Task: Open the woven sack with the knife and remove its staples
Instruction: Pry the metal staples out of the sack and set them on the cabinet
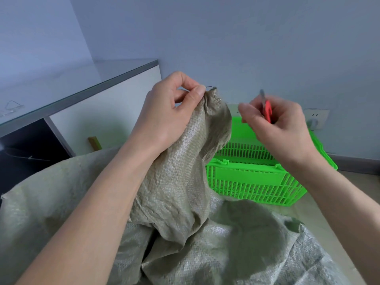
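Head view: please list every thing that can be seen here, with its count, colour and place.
woven sack: one, grey-beige, spread across the foreground, one corner lifted up
staple: one thin metal piece, at the lifted corner's top
knife: one, red handle, blurred, right of the lifted corner
basket: one, bright green, slatted, on the floor behind the sack
cabinet: one, white with a glass top, at left
wall socket: one, white, low on the wall at right
left hand: pinches the sack corner
right hand: holds the knife
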